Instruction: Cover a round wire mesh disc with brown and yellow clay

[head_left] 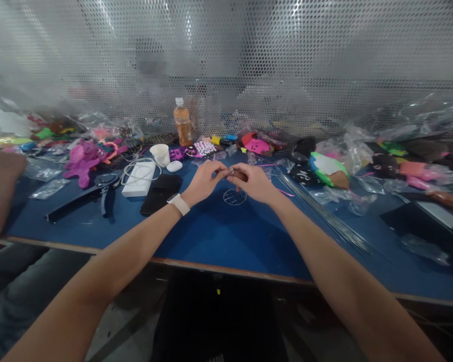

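My left hand (207, 178), with a pale watch strap (179, 204) at its wrist, is closed in a pinch. Its fingertips meet those of my right hand (251, 180), which is also closed. Whatever sits between the fingertips is small and mostly hidden; a thin, shiny bit shows there. Just below the right fingers is a round wire grid (234, 197) of thin metal. I cannot tell whether it hangs from the fingers or lies on the blue table. A bundle of straight metal wires (328, 216) lies to the right of my right hand.
On the left are cutting pliers (103, 191), a white box (139, 178) with a cable, a black wallet-like case (161, 193) and a cup (159, 155). A drink bottle (182, 123) stands behind. Colourful soft figures and plastic bags line the back. Another person's arm (0, 186) is at far left.
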`<state>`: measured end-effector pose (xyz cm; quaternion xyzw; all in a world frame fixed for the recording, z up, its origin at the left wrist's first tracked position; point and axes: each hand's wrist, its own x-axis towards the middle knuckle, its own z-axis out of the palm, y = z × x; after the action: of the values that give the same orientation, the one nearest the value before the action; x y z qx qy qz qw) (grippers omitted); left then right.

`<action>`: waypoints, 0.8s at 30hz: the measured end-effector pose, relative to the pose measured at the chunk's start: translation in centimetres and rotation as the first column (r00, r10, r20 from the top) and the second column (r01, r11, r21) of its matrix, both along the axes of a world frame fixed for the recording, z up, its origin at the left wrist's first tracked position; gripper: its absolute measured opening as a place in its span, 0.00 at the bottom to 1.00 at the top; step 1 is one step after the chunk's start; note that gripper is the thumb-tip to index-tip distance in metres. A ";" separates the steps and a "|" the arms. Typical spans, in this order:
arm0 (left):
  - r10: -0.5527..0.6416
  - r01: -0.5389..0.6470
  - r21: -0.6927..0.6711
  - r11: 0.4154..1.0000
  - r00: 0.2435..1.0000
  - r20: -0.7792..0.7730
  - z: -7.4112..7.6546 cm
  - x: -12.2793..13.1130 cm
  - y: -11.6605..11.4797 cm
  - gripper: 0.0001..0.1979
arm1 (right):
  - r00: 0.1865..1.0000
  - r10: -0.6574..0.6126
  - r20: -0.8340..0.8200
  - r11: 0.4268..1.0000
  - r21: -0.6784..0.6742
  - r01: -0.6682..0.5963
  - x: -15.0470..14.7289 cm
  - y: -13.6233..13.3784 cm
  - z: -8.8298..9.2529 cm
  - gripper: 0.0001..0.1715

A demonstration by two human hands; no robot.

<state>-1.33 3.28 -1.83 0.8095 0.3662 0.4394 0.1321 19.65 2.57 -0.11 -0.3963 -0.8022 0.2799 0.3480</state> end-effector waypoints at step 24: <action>-0.044 0.057 -0.116 0.992 0.993 0.111 -0.4 0.1 0.5 0.11 | 0.997 -0.048 0.066 0.998 0.046 0.045 0.3 0.1 0.7 0.10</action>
<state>-1.24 3.80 -2.25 0.7843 0.3632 0.4567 0.2107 19.91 2.62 0.56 -0.4163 -0.8100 0.2403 0.3359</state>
